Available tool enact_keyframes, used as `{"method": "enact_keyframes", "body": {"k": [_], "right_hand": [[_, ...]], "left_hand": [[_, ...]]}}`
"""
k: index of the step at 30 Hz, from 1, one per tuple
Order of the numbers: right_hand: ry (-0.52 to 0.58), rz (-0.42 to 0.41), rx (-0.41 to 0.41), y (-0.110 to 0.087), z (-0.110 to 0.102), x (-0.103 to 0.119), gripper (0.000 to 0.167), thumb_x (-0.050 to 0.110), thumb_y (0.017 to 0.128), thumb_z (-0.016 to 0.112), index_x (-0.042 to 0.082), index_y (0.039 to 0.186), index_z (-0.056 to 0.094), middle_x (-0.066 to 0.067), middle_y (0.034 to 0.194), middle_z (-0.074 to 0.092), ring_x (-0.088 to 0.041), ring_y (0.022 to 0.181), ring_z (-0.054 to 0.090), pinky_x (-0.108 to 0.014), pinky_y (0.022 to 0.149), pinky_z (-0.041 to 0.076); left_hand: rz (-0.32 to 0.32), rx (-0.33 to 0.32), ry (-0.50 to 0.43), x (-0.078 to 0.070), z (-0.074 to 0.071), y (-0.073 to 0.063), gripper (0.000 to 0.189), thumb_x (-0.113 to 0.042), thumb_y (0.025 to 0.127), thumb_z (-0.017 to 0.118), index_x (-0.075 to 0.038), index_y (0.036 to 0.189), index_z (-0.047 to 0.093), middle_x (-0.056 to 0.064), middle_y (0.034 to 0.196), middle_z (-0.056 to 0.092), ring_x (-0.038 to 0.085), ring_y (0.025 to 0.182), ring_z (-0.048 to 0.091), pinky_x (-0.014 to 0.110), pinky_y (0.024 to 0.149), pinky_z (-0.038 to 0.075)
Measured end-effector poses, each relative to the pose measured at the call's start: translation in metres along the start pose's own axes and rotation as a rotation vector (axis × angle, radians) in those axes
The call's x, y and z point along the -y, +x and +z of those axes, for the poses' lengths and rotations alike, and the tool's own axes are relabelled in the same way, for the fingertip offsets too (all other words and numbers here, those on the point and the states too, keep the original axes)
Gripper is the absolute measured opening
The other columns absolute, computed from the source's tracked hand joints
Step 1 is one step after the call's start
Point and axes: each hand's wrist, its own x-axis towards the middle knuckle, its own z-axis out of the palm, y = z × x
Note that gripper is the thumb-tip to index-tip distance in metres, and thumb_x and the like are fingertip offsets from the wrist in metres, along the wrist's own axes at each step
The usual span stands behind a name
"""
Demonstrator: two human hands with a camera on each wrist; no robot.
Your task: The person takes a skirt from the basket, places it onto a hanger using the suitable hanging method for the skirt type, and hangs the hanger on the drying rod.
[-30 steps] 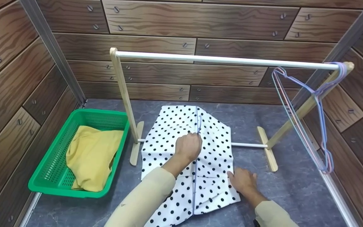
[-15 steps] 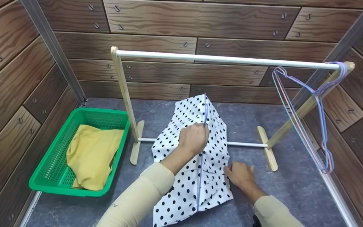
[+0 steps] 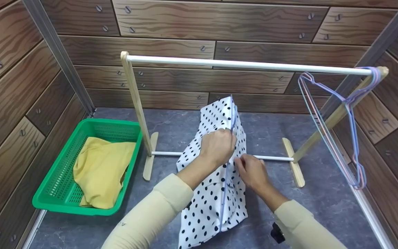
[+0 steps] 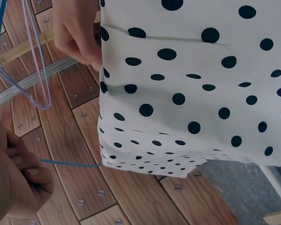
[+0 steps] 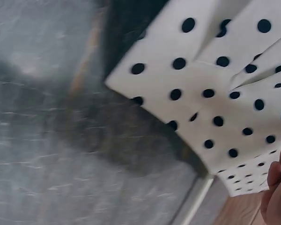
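Note:
My left hand [image 3: 218, 147] grips the blue hanger [image 3: 224, 193], also seen as blue wire in the left wrist view. A white cloth with black dots [image 3: 204, 200] hangs over the hanger and slopes down on both sides, raised off the floor at its far end. My right hand [image 3: 252, 171] is at the cloth's right side, fingers bent and touching its edge. In the left wrist view the right hand's fingertips [image 4: 94, 58] meet the cloth edge; whether they pinch it is hidden. Creases run across the cloth [image 5: 215, 89] in the right wrist view.
A rack with a white top rail [image 3: 244, 64] and wooden legs stands behind the cloth. Several hangers [image 3: 352, 103] hang at its right end. A green basket [image 3: 43, 193] with a folded yellow cloth [image 3: 102, 173] stands left. Wood-patterned walls [image 3: 171, 20] enclose the grey floor.
My left hand has lifted the hanger and moved slightly right and away, so the cloth now drapes more narrowly. My right hand has moved forward and left to the cloth's edge.

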Motion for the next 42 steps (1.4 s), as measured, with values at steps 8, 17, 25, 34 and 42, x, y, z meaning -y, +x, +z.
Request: {"method": "enact_keyframes", "body": {"k": [8, 17, 25, 34, 42], "right_hand": [[0.147, -0.016, 0.036, 0.010, -0.001, 0.022, 0.024, 0.011, 0.093, 0.055, 0.013, 0.069, 0.052, -0.001, 0.064, 0.050, -0.016, 0.059, 0.047, -0.032, 0.059, 0.041], [0.213, -0.058, 0.009, 0.018, -0.006, 0.037, 0.024, 0.011, 0.088, 0.055, 0.013, 0.066, 0.046, 0.003, 0.060, 0.043, -0.014, 0.056, 0.042, -0.031, 0.056, 0.037], [0.321, -0.075, 0.023, 0.023, -0.014, 0.042, 0.034, 0.023, 0.099, 0.058, 0.018, 0.066, 0.049, 0.010, 0.057, 0.042, -0.009, 0.051, 0.040, -0.025, 0.052, 0.035], [0.213, -0.121, 0.009, 0.028, -0.029, 0.032, 0.036, 0.027, 0.100, 0.059, 0.016, 0.066, 0.052, 0.007, 0.058, 0.043, -0.009, 0.050, 0.037, -0.027, 0.052, 0.034], [0.115, -0.103, -0.106, 0.036, -0.059, 0.008, 0.041, 0.022, 0.099, 0.057, 0.013, 0.061, 0.045, 0.004, 0.057, 0.039, -0.014, 0.052, 0.035, -0.031, 0.052, 0.031]], "left_hand": [[0.043, 0.006, -0.038, -0.006, -0.019, 0.009, 0.036, -0.023, 0.102, 0.045, -0.010, 0.071, 0.060, 0.004, 0.064, 0.062, 0.022, 0.051, 0.060, 0.036, 0.045, 0.048], [0.091, -0.007, -0.025, -0.007, -0.042, 0.019, 0.036, -0.024, 0.102, 0.046, -0.009, 0.074, 0.062, 0.005, 0.066, 0.063, 0.024, 0.054, 0.063, 0.039, 0.048, 0.050], [0.018, 0.030, -0.031, 0.011, -0.064, 0.030, 0.040, -0.024, 0.102, 0.040, -0.014, 0.065, 0.052, 0.004, 0.060, 0.058, 0.021, 0.046, 0.052, 0.038, 0.043, 0.045], [-0.041, 0.078, -0.012, 0.040, -0.094, 0.048, 0.042, -0.025, 0.103, 0.034, -0.018, 0.062, 0.041, 0.006, 0.061, 0.057, 0.022, 0.049, 0.052, 0.038, 0.046, 0.045], [-0.050, 0.056, 0.028, 0.069, -0.118, 0.057, 0.043, -0.021, 0.103, 0.034, -0.018, 0.060, 0.036, -0.001, 0.054, 0.039, 0.016, 0.045, 0.040, 0.030, 0.042, 0.031]]}}
